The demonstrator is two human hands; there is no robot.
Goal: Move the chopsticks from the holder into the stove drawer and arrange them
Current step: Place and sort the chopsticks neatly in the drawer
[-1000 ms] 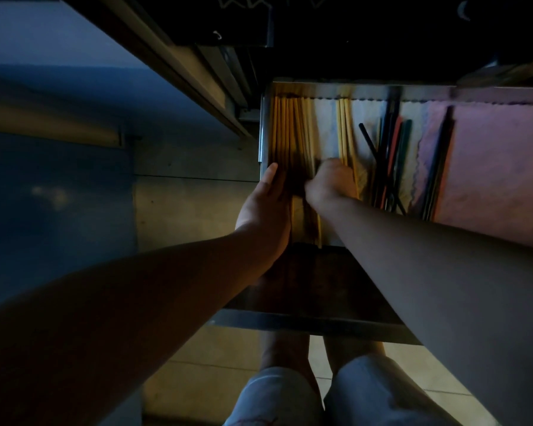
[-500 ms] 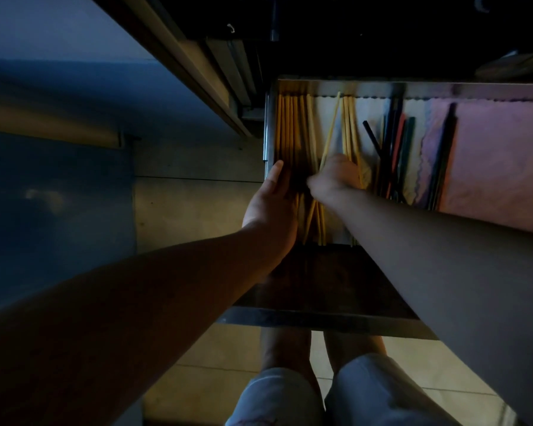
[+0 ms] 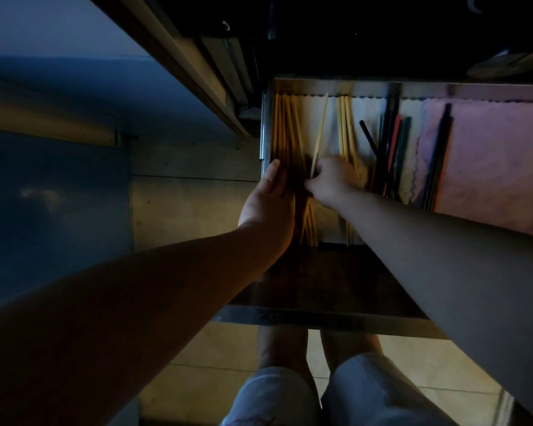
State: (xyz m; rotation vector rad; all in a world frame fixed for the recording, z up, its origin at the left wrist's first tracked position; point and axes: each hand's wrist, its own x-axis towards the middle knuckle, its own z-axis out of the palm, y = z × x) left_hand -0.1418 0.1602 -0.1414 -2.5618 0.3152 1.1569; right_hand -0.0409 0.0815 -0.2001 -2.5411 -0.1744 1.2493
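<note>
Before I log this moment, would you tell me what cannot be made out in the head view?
- Left hand: its fingers lie over the yellow chopsticks, hiding what they touch.
- Right hand: it pinches a single pale chopstick, but the grip is hidden by its own knuckles.
- Dark chopsticks: too dim to count.
- Drawer: right side cut off by the edge and covered by the forearm.
- Holder: not in view.
</note>
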